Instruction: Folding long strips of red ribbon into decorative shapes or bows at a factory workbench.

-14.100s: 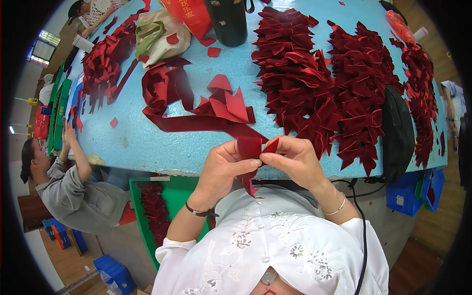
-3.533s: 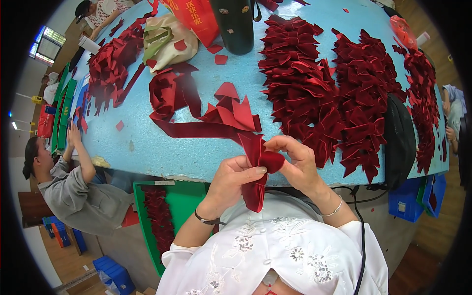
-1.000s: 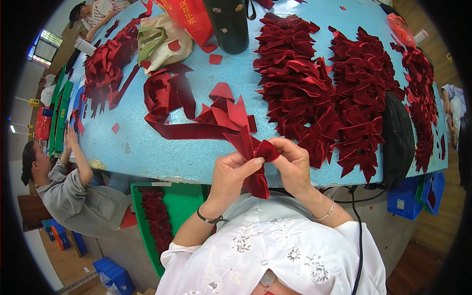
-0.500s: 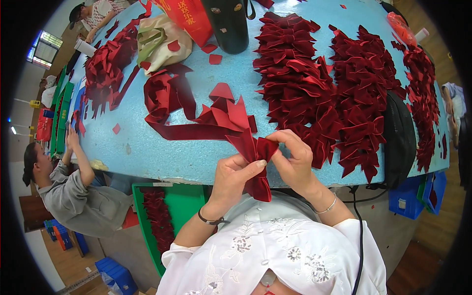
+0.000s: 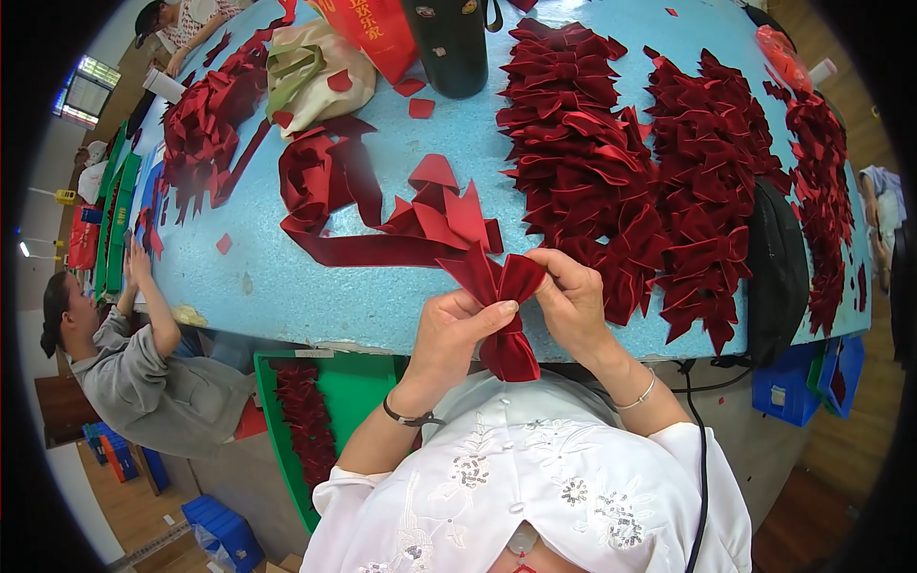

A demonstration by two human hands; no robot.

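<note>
A dark red velvet bow (image 5: 508, 346) is held up between my two hands at the table's front edge. My left hand (image 5: 458, 334) pinches it at the middle, thumb across the front. With thumb and fingertips, my right hand (image 5: 571, 291) grips its upper right loop. Just beyond lie cut red ribbon pieces (image 5: 441, 215), partly hidden behind the bow. From there a long red ribbon (image 5: 358, 250) runs left and curls back in loops. Right of my hands, finished bows (image 5: 573, 143) are piled in a thick row.
More bow rows (image 5: 702, 191) cover the table's right side, with a black bag (image 5: 778, 267) alongside. Farther back stand a dark bottle (image 5: 447, 48), a red bag (image 5: 374, 33) and a cream cloth bag (image 5: 334, 81). A green bin (image 5: 368, 382) sits below left. A co-worker (image 5: 143, 372) is at the left.
The bow has tilted slightly, its lower end shifting to the right and its upper right loop opening fuller. Both hands keep their hold on it.
</note>
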